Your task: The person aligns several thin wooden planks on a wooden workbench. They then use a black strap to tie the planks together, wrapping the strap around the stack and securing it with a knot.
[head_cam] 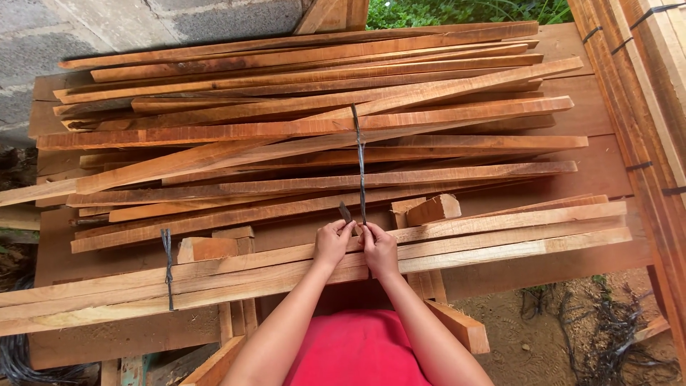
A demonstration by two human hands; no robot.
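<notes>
A bundle of long wooden slats (500, 232) lies across the near side of a wooden table (600, 171). My left hand (333, 243) and my right hand (379, 249) rest on the bundle side by side. Both pinch a thin black strap (361, 164) that runs away from me over a loose pile of slats (321, 121). A short end of the strap sticks up between my fingers. A second black strap (168, 268) is tied around the bundle's left part.
Small wood blocks (434, 209) lie just beyond my hands. Strapped slat bundles (643, 93) stand at the right edge. A grey block wall (86, 28) is at the back left, with sandy ground and black straps (607, 336) at lower right.
</notes>
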